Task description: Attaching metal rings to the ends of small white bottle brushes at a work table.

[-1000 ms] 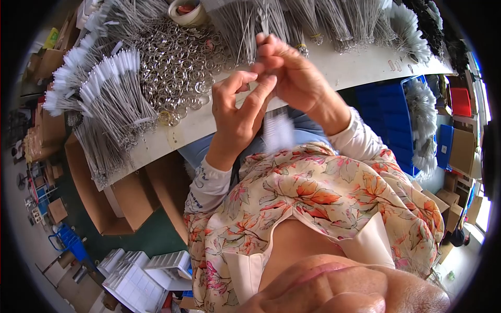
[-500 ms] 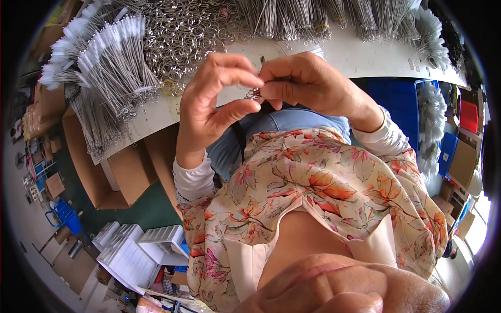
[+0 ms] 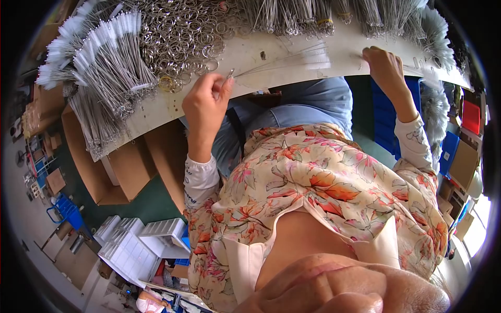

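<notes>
Left hand (image 3: 204,99) pinching thin brushes (image 3: 292,58), right hand (image 3: 383,62) flat on table (image 3: 250,57), metal rings (image 3: 182,36) beside

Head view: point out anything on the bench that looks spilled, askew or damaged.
Nothing looks damaged. The metal rings lie in a loose heap, a few strays near the table edge. The left hand pinches a bunch of thin wire brushes fanned across the table; the right hand rests at the edge.

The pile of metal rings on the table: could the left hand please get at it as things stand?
Probably yes: the left hand hovers right beside the pile of metal rings, nothing between them, though its fingers already pinch a few thin brushes.
</notes>
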{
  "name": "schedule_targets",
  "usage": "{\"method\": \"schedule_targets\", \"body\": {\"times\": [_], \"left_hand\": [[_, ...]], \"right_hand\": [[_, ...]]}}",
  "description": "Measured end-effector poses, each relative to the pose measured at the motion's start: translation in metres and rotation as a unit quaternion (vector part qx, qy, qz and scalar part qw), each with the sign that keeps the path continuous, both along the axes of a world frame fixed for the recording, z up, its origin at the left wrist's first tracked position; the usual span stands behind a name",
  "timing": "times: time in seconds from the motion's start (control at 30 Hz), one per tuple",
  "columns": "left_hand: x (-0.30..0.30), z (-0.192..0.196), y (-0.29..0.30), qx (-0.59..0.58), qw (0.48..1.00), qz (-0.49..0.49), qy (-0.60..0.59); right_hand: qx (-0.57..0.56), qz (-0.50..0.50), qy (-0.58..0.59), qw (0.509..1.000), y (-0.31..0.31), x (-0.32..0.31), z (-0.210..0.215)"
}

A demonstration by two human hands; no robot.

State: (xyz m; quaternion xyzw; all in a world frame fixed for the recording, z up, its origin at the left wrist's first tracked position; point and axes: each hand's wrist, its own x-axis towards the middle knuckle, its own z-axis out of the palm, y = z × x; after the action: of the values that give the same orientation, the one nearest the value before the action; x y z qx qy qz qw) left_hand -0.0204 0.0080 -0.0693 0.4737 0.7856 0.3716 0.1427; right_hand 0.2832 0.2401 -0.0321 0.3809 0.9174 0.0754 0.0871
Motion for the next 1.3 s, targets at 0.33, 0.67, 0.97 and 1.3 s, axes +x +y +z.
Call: {"method": "schedule_targets", "body": {"times": [0.33, 0.67, 0.97, 1.3], "left_hand": [[0.001, -0.003, 0.013, 0.043, 0.995, -0.046, 0.077], [0.007, 0.041, 0.009, 0.214, 0.925, -0.115, -0.293], [0.0, 0.066, 0.011, 0.229, 0.906, -0.237, -0.267], [0.024, 0.068, 0.016, 0.29, 0.916, -0.128, -0.245]], "right_hand": [[-0.289, 0.195, 0.446, 0.824, -0.091, -0.122, 0.002], [-0.323, 0.203, 0.385, 0.84, -0.099, -0.126, 0.018], [-0.659, 0.055, 0.356, 0.66, -0.095, -0.115, 0.038], [-0.702, -0.006, 0.432, 0.567, -0.089, -0.125, 0.042]]}}
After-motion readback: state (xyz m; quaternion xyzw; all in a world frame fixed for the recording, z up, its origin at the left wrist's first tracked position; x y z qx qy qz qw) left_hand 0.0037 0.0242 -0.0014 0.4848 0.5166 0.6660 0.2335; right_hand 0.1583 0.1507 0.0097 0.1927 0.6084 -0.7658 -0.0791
